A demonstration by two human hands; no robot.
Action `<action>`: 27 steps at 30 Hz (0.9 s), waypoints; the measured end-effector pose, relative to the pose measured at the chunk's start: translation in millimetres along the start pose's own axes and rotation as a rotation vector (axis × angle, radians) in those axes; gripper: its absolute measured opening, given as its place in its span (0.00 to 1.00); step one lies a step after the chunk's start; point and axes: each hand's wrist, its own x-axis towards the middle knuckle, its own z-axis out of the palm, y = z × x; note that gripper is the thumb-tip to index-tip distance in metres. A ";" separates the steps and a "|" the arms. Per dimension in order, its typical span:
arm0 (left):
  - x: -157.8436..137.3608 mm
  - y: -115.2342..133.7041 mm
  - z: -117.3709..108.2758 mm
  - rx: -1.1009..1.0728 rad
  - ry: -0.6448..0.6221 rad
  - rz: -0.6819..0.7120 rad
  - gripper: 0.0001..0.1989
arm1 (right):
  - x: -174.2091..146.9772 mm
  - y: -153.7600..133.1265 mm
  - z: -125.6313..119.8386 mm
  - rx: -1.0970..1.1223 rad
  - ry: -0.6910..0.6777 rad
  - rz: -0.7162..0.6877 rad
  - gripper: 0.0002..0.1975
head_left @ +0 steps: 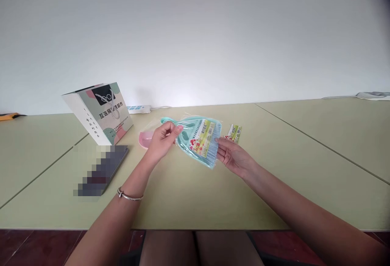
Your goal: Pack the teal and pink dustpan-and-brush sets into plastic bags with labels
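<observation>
A turquoise mini dustpan and brush set point(186, 136), wrapped in clear plastic with a yellow-green printed label, is held tilted above the table between both hands. My left hand point(163, 138) pinches it at the handle end, thumb on top. At the bristle end, my right hand point(233, 156) grips the edge, with its fingers partly behind the brush. Behind my left hand lies a pink dustpan point(144, 139), mostly hidden, with clear plastic around it. Another printed label point(234, 132) shows just beyond my right hand.
A paper gift bag point(106, 113) with rope handles stands at the left on the pale green table point(195, 201). In front of it lies a dark flat object point(105, 170), partly pixelated. A white power strip point(139, 109) rests by the wall, and an orange item point(10, 116) sits far left.
</observation>
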 end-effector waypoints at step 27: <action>12.0 -23.6 -26.0 0.054 -0.137 -0.611 0.20 | 1.2 7.1 -8.7 -0.186 -0.070 0.100 0.07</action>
